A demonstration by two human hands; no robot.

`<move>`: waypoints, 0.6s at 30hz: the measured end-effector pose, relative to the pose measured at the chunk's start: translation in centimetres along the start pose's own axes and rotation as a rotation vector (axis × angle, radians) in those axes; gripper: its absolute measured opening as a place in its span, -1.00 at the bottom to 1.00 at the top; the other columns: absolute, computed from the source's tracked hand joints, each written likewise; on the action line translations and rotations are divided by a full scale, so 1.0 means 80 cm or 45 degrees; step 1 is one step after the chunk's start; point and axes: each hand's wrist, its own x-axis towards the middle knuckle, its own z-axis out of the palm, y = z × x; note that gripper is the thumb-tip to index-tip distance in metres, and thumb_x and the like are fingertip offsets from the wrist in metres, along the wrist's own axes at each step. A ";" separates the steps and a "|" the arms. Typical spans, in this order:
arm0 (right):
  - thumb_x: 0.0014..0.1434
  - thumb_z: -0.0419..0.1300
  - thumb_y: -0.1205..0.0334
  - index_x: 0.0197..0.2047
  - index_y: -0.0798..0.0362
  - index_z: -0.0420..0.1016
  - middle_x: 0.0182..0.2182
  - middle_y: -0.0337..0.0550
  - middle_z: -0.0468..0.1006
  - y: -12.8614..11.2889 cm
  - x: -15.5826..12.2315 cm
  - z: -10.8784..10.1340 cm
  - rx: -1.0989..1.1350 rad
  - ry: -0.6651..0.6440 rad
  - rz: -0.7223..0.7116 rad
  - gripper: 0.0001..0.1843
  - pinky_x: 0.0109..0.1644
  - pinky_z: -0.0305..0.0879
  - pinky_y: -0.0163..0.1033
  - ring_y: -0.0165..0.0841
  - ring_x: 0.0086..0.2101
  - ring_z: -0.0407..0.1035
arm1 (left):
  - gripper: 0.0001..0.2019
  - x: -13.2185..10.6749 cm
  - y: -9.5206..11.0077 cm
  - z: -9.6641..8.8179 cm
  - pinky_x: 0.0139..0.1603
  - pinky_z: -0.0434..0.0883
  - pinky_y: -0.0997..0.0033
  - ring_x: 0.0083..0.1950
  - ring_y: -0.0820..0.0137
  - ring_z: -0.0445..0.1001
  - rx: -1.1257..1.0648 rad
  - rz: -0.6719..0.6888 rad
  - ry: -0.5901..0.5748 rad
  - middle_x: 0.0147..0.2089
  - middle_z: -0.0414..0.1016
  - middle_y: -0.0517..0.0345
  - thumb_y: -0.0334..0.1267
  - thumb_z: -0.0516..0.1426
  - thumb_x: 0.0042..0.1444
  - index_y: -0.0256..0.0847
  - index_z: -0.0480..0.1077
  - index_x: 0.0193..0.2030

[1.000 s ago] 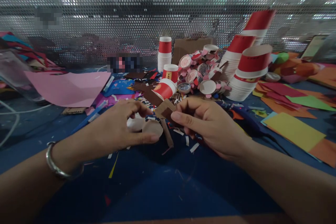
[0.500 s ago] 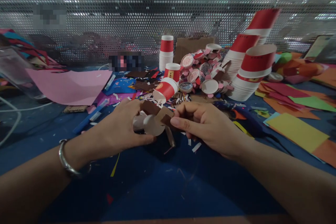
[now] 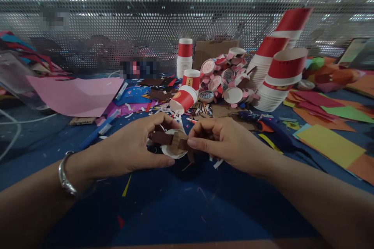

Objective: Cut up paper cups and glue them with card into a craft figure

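My left hand [image 3: 144, 142] curls round a small, round white paper-cup piece [image 3: 168, 151], with its thumb along the near side. Across the top of this piece lie dark brown paper strips [image 3: 162, 138] and a lighter brown cardboard bit [image 3: 175, 140]. My right hand [image 3: 214, 142] pinches the right end of the brown piece between thumb and fingertips, at the cup piece's right edge. Whether the strips are fixed to it, I cannot tell. Beyond my hands a red and white paper cup [image 3: 184, 99] lies on its side, touching an upright cup [image 3: 191, 79].
Stacked red and white cups [image 3: 271, 81] lean at the right. Beside them is a heap of cut cup bases [image 3: 223, 79]. A blue glue gun [image 3: 274, 128], coloured paper [image 3: 330, 144], pink paper [image 3: 78, 95] and a blue cutter [image 3: 99, 129] lie around. Scraps litter the blue table [image 3: 175, 210].
The cup piece has tilted so that its round top faces me more, with the brown strips now lying across it. My right hand has shifted slightly left and down.
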 end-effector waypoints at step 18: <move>0.17 0.42 0.19 -0.31 0.07 0.50 -0.47 -0.32 0.48 0.003 0.000 0.001 -0.009 0.067 0.002 -0.81 -0.35 0.19 -0.33 -0.44 -0.43 0.31 | -0.50 -0.002 0.003 0.002 -0.16 0.54 0.45 -0.07 0.25 0.66 -0.124 -0.031 -0.116 -0.05 0.65 0.17 -0.28 0.42 0.02 -0.05 0.40 0.09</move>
